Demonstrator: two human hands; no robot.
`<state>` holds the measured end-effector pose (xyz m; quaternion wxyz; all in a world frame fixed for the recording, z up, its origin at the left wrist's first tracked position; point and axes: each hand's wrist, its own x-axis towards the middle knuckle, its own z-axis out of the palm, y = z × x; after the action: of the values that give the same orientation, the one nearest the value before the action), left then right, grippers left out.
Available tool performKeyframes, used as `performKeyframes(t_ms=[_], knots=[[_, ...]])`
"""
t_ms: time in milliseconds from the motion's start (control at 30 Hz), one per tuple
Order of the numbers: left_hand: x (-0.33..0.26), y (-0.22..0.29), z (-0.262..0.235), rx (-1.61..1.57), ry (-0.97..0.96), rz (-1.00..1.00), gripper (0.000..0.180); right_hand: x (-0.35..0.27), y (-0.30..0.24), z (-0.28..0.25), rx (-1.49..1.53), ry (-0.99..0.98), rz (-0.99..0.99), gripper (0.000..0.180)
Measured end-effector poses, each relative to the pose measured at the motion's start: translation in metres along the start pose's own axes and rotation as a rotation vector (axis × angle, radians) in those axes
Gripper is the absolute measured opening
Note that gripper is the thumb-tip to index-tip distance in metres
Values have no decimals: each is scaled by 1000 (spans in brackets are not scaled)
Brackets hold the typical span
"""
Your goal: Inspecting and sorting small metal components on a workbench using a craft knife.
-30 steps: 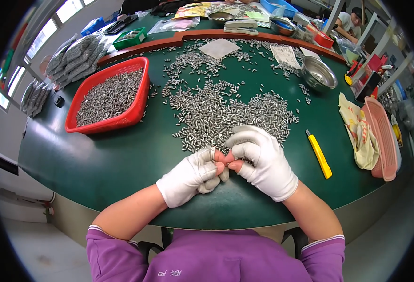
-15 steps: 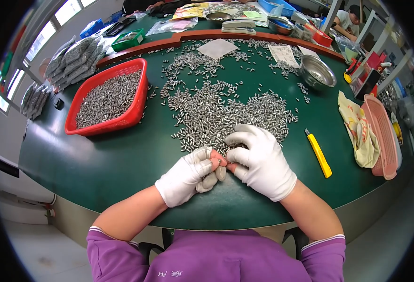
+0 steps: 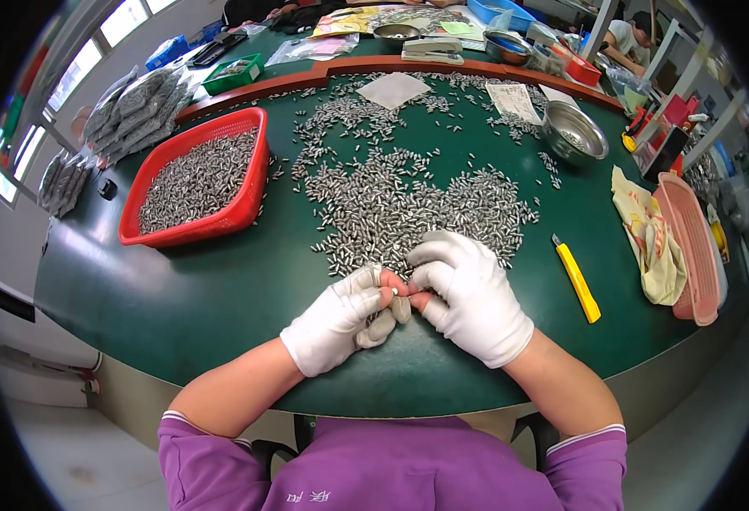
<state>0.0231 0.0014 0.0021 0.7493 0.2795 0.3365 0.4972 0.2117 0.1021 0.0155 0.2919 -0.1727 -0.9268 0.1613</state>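
My left hand, in a white glove with bare fingertips, pinches a small metal part between thumb and forefinger. My right hand, gloved the same way, is closed with its fingertips right beside that part; the fingers hide whatever they may grip. Both hands are at the near edge of a wide pile of small silvery metal parts on the green table. The pieces look short and pin-like, too small to make out more.
Left of the pile stands a red plastic basket full of the same parts. A yellow utility knife lies at the right, near a pink basket and a crumpled cloth-like bag. A steel bowl and paper slips are farther back.
My right hand has shifted slightly at the fingers. A bright end of the small part now shows at my left fingertips. The rest stays in place.
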Motion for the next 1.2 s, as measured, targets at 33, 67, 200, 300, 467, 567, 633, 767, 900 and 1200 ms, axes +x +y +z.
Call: performKeyframes(t_ms=[33,67,200,300,467,567,633,767,900,1200], knots=[[0,0,1,-10,12,10,26,0,4,1,38,77,3,17],[-1,0,1,-11,14,11,26,1,3,-1,90,104,35,17],[-2,0,2,-32,-11,-12,25,2,4,-3,206,134,33,16],[-2,2,4,-23,-8,-59,26,3,-1,-2,311,99,33,16],[-2,4,6,22,20,-70,27,0,-3,-2,411,54,120,16],[-2,6,8,24,37,-82,26,1,-4,-5,374,52,96,16],[-3,8,13,30,81,-89,24,2,-8,-4,346,106,125,16],[-2,2,5,3,63,-60,22,4,-7,-4,316,139,75,15],[-2,2,5,-1,54,-46,21,6,-2,-7,225,128,-60,15],[-1,3,3,0,67,71,24,6,0,-17,-54,29,-87,11]])
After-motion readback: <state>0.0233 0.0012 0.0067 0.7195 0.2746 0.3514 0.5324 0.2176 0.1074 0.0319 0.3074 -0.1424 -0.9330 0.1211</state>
